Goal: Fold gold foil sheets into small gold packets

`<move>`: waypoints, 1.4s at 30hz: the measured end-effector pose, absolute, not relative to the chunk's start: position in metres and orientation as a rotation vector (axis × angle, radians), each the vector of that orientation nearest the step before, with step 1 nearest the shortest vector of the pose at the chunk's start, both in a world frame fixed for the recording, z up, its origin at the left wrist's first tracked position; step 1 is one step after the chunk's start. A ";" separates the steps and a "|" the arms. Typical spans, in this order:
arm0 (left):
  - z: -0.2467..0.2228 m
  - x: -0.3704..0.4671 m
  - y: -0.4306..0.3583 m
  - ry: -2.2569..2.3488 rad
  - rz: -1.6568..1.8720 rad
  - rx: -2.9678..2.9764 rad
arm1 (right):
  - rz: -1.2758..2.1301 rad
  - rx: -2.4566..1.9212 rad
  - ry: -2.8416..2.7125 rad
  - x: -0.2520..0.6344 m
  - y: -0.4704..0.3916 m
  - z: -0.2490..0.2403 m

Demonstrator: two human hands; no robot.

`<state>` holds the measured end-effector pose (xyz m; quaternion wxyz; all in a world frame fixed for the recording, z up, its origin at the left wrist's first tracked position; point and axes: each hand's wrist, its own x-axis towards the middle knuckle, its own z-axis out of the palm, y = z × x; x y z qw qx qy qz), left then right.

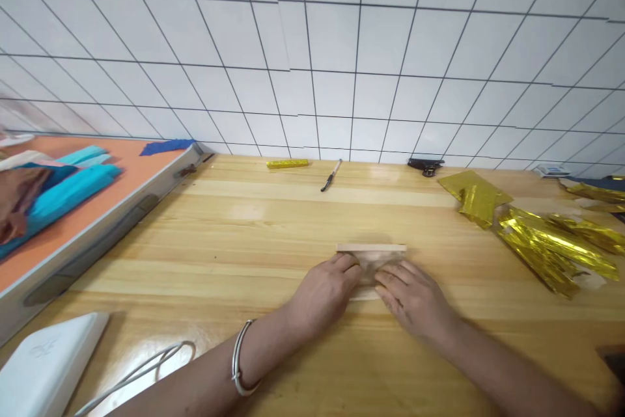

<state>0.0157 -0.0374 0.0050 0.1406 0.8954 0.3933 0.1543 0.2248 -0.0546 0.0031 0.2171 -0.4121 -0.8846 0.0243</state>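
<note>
A small tan, tray-like piece (371,249) with a pale straight far edge lies on the wooden table (234,228), between my two hands. Its inner part looks greyish-brown, and much of it is covered by my fingers. My left hand (329,290) has its fingers curled over the piece's left side. From the right, my right hand (413,296) presses bent fingers and thumb onto the other side. The fingers of both hands are closed against the piece, with a narrow gap between the hands. A silver bangle (237,358) is around my left wrist.
Crumpled gold foil (551,248) lies to the right. Along the tiled wall are a gold strip (287,163), a pen (331,175) and a black object (426,166). At left are an orange-topped surface (131,176) with rolled coloured material, a white device (49,365) and a cable (131,375).
</note>
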 end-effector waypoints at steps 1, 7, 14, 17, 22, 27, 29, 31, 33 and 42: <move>0.005 0.015 -0.037 1.162 0.428 2.587 | 0.081 -1.153 -2.424 0.227 -0.053 0.003; 0.005 0.012 -0.035 1.326 0.378 2.580 | 0.307 -1.248 -2.282 0.235 -0.040 -0.003; 0.005 0.009 -0.034 1.350 0.302 2.641 | 0.395 -1.363 -2.354 0.239 -0.031 -0.003; 0.006 0.008 -0.034 1.335 0.318 2.663 | 0.264 -1.370 -2.489 0.238 -0.031 0.003; 0.006 0.007 -0.033 1.339 0.328 2.682 | 0.067 -1.358 -2.648 0.238 -0.034 0.008; 0.006 0.003 -0.034 1.314 0.347 2.681 | 0.027 -1.393 -2.700 0.241 -0.038 0.011; 0.009 0.001 -0.034 1.319 0.337 2.689 | 0.036 -1.400 -2.728 0.245 -0.037 0.017; 0.012 -0.001 -0.035 1.318 0.331 2.710 | 0.090 -1.391 -2.780 0.253 -0.035 0.026; 0.015 -0.003 -0.034 1.323 0.330 2.726 | 0.183 -1.355 -2.827 0.263 -0.031 0.035; 0.009 -0.007 -0.020 1.512 0.482 2.409 | 0.100 -1.621 -2.483 0.273 -0.019 0.021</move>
